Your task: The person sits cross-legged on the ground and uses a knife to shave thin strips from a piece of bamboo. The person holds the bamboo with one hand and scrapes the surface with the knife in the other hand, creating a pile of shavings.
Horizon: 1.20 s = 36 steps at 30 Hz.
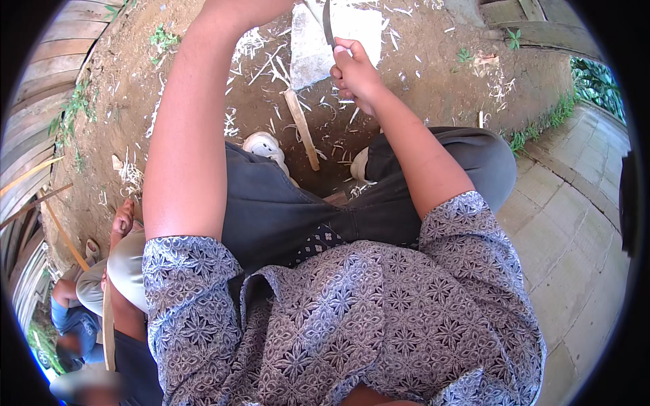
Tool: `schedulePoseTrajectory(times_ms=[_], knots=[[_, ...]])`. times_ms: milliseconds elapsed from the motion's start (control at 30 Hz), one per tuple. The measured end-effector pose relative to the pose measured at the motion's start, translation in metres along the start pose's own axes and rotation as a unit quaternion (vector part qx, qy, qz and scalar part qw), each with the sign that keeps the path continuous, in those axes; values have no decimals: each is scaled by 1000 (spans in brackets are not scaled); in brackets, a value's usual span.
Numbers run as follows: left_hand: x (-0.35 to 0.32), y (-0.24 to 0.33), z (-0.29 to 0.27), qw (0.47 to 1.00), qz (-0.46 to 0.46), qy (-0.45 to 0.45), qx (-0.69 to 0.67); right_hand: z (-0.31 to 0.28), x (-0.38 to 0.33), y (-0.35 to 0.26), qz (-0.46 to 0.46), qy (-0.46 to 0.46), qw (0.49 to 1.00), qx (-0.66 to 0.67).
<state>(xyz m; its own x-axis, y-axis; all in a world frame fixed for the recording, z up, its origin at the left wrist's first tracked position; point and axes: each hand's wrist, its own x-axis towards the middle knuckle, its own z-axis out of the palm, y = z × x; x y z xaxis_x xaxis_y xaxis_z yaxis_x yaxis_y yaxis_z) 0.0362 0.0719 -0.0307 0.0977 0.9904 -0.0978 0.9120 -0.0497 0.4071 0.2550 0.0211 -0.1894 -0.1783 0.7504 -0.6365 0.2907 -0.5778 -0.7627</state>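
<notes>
My right hand (pixel 355 78) is closed around the handle of a knife (pixel 328 26), its dark curved blade pointing away from me. Against the blade, at the top edge, runs a pale thin strip (pixel 312 9), perhaps wood or bamboo. My left hand (pixel 261 9) reaches to the same edge beside the strip; its fingers are cut off, so its grip does not show. Under the knife lies a whitish flat slab (pixel 365 40) on the ground. A narrow piece of split wood (pixel 302 130) lies between my feet, its far end close to the slab.
Pale shavings (pixel 250 44) litter the brown dirt (pixel 426 88). My light shoes (pixel 265 145) flank the split wood. At left, two people sit near a plank wall (pixel 51 74); the nearer one holds a long strip (pixel 108 325). Paving (pixel 548 203) runs along the right.
</notes>
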Motion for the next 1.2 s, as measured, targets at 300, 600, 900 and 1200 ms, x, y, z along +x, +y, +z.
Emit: schedulePoseTrajectory(times_ms=[300,600,900,1200], knots=[[-2,5,-6,1000,3,2,1,7,12,24,-295,116,932,-178],[-6,-6,-8,1000,-7,10,15,9,2,12,-138,112,938,-298],[-5,-10,-4,1000,-14,0,2,26,-5,-7,-218,113,949,-196],[-6,-11,-10,1000,-24,0,1,8,33,24,-145,134,973,-118]])
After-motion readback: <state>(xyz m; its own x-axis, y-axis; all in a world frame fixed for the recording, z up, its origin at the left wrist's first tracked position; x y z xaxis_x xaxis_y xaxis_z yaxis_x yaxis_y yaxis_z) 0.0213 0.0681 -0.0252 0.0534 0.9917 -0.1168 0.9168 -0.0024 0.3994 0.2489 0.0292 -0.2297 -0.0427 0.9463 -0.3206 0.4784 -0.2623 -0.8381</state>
